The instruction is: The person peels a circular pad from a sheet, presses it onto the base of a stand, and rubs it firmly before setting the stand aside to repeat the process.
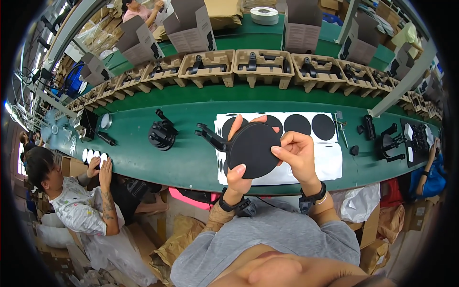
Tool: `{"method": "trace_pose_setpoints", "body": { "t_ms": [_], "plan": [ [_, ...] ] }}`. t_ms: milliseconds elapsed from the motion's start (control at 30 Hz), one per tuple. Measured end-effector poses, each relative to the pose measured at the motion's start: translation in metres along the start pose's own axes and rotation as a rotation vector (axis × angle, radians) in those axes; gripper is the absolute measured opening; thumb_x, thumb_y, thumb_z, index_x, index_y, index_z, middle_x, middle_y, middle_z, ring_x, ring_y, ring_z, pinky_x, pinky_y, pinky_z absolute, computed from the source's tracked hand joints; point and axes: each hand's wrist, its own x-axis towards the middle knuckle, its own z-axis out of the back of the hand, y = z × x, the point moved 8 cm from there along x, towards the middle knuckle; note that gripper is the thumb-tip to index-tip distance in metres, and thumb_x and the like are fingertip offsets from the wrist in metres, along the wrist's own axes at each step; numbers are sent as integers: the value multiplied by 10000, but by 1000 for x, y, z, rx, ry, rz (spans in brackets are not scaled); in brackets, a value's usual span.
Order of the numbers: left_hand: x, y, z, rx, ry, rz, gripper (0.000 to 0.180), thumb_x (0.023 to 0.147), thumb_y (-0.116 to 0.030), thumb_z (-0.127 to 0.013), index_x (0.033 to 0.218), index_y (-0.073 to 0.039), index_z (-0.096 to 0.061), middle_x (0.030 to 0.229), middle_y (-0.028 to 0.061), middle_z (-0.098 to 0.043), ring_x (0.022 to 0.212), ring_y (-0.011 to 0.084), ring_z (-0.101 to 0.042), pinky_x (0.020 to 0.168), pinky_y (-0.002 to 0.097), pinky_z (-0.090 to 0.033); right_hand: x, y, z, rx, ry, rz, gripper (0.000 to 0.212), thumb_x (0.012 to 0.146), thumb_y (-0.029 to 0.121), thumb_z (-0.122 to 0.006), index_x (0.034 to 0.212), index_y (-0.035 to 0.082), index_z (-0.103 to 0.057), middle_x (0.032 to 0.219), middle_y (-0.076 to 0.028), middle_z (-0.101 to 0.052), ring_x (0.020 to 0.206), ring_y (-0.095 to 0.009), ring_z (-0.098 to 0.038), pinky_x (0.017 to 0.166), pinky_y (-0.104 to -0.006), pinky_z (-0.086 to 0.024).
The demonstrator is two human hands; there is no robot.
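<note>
My left hand (pixel 237 178) grips a round black base (pixel 253 150) with a short forked arm (pixel 210 137) sticking out to its left. The thumb lies at the lower edge, and the fingers wrap behind and over the top. The base's flat black face is turned up toward me. At its right edge, my right hand (pixel 299 155) is closed, thumb and forefinger pinching the rim. Whether it holds a separate thin layer there I cannot tell. Beneath both hands lies a white sheet (pixel 327 165) bearing several black round pads (pixel 323 126), some hidden by the base.
Another black mount (pixel 162 134) stands on the green table (pixel 191 167) to the left. Brown moulded trays (pixel 263 67) with black parts line the raised back shelf. Tweezers (pixel 343 134) lie right of the sheet. Co-workers sit at left (pixel 81 196) and right (pixel 428 177).
</note>
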Motion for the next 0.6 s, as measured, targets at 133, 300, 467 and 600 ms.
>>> {"method": "trace_pose_setpoints", "body": {
  "t_ms": [133,300,467,600],
  "plan": [
    [-7,-9,2,112,27,-74,897,698,-416,-555,1473,-146,-193,1360,287,-372,1138,458,-500,909,537,-471,7,-7,-4,-85,-1,-80,151,792,26,-719,745,-7,-580,674,-70,-645,553,-88,-612,492,-183,-490],
    [-7,-20,12,206,35,-126,881,722,-433,-551,1474,-148,-192,1380,284,-354,1162,453,-483,939,522,-452,17,22,-18,-940,-39,150,265,699,138,-818,699,-15,-602,634,-64,-646,477,-81,-567,462,-195,-434],
    [2,-33,23,-8,-35,-81,864,779,-497,-493,1483,-133,-147,1418,280,-309,1192,460,-457,956,525,-434,17,40,-29,-1056,-177,462,461,546,255,-875,858,4,-646,750,-73,-626,669,-177,-602,597,-268,-477],
    [4,-33,44,-50,-115,-41,842,824,-555,-480,1471,-128,-149,1459,214,-265,1259,420,-398,971,526,-424,-8,33,-90,-1044,346,815,547,568,224,-845,1049,41,-660,1088,-110,-618,1068,-302,-597,809,-378,-525]
  ]
}}
